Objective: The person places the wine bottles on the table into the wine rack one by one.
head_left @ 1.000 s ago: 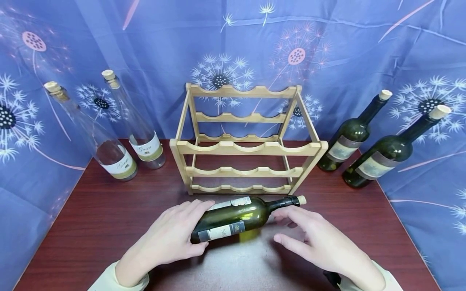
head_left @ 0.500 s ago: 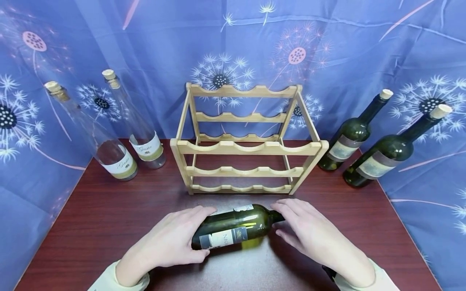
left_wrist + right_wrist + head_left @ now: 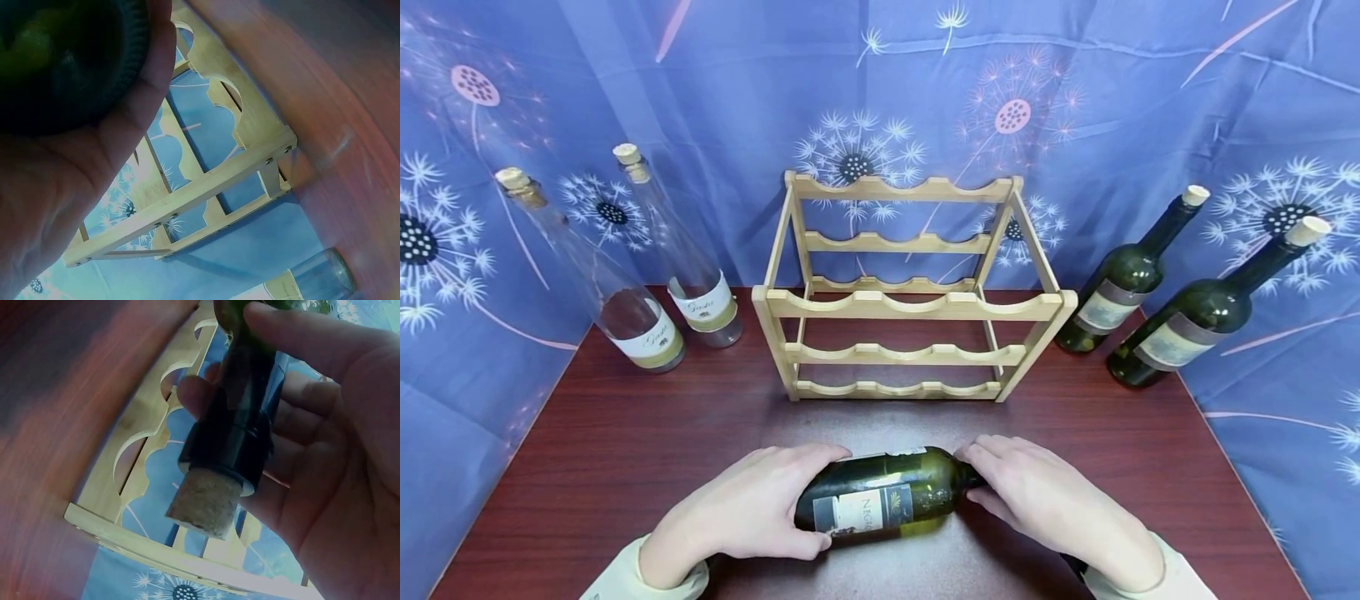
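Observation:
A dark green wine bottle (image 3: 887,492) lies on its side between both hands, in front of the rack, its label facing up and toward me. My left hand (image 3: 760,504) grips the base end, thumb below and fingers over the top. At the other end my right hand (image 3: 1045,500) holds the neck, hiding it in the head view. The right wrist view shows the cork (image 3: 206,503) sticking out of the dark neck, with fingers curled around it. In the left wrist view the bottle's round base (image 3: 69,62) rests against the palm.
A pale wooden wine rack (image 3: 910,307) stands behind the bottle with scalloped rails. Two clear corked bottles (image 3: 703,304) stand at the left, two dark green corked bottles (image 3: 1180,333) at the right. Blue patterned cloth (image 3: 925,75) hangs around the dark red table (image 3: 625,450).
The bottle has come toward me, away from the rack, and rolled so its label shows more. My right hand has gone from loosely beside the neck to gripping it.

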`<state>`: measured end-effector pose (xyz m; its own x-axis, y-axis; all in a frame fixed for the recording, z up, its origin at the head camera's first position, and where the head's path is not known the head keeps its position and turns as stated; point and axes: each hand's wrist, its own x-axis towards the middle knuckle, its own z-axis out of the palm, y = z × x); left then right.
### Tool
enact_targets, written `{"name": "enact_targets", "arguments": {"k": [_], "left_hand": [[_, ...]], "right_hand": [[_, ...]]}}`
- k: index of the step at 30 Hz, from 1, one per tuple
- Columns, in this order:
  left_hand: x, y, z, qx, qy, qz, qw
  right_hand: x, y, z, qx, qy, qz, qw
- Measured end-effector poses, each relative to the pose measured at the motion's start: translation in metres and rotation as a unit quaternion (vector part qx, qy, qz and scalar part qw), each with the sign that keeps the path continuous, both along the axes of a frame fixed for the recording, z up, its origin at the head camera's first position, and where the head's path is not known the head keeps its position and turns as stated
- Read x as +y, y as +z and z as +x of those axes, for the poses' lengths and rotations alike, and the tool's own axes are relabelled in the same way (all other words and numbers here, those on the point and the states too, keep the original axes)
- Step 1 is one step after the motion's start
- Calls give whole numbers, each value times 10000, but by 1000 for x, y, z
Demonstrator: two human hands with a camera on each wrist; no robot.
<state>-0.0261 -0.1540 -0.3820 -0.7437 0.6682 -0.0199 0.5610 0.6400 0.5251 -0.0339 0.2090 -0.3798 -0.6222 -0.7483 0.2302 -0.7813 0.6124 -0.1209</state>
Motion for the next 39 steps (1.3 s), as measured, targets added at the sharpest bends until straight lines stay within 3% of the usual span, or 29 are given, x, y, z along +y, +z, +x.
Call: {"name": "enact_targets", "arguments": {"k": [7, 22, 30, 35, 39], "left_hand": [[-2, 0, 0, -168, -62, -33, 9998], [-5, 3, 0, -341, 83, -92, 9993], [-4, 5, 2, 27, 237, -111, 9997], [-5, 7, 1, 354, 332, -134, 9987], [-6, 9, -1, 419, 425, -187, 9980]], "right_hand": [[2, -3, -1, -400, 213, 136, 9989], [6, -9, -7, -35, 535, -119, 9985], [8, -9, -10, -3, 546, -143, 9984], [8, -9, -12, -137, 514, -193, 9984], [9, -9, -13, -278, 475, -177, 9983]]}}
